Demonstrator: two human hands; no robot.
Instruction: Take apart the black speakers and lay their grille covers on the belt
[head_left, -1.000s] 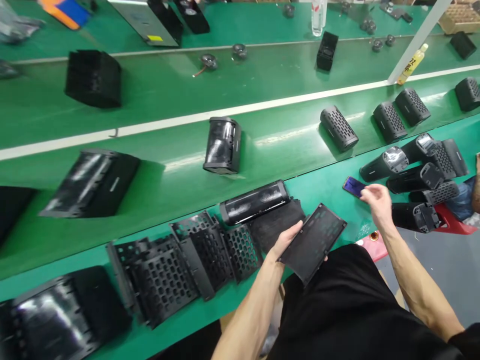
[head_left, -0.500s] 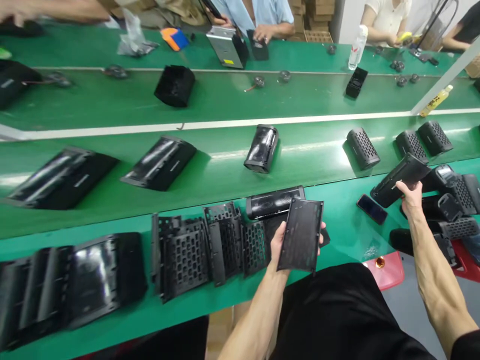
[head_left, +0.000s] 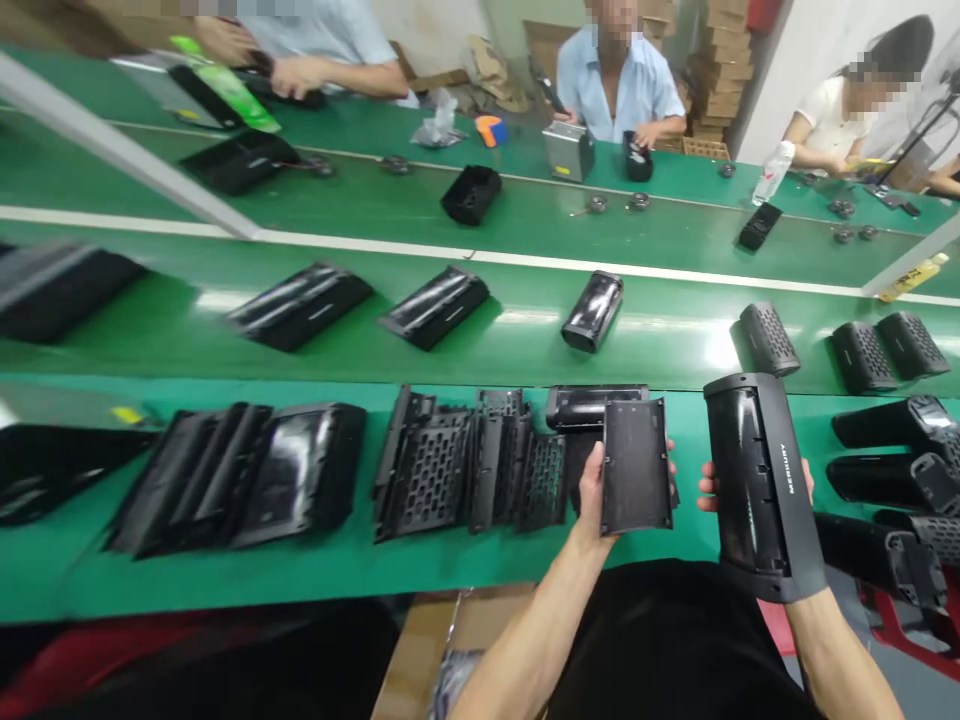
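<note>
My left hand (head_left: 592, 495) grips a flat black panel (head_left: 634, 465) upright above the near edge of the green bench (head_left: 337, 560). My right hand (head_left: 806, 480) is mostly hidden behind a glossy black speaker housing (head_left: 759, 490) that it holds upright, just right of the panel; only fingertips show at both sides. The two parts are a short gap apart. Behind the panel lies a black speaker body (head_left: 592, 403) and a row of black perforated grilles (head_left: 465, 460).
A green conveyor belt (head_left: 525, 335) carries black housings (head_left: 435, 305) and mesh speakers (head_left: 766, 338). More housings (head_left: 247, 475) lie at the left of the bench, and several speaker bodies (head_left: 892, 425) are piled at right. People work on the far side (head_left: 615, 80).
My right hand lifted a glossy housing from the pile at right and brought it in beside the panel. My left hand turned the panel upright. The view swung up and left.
</note>
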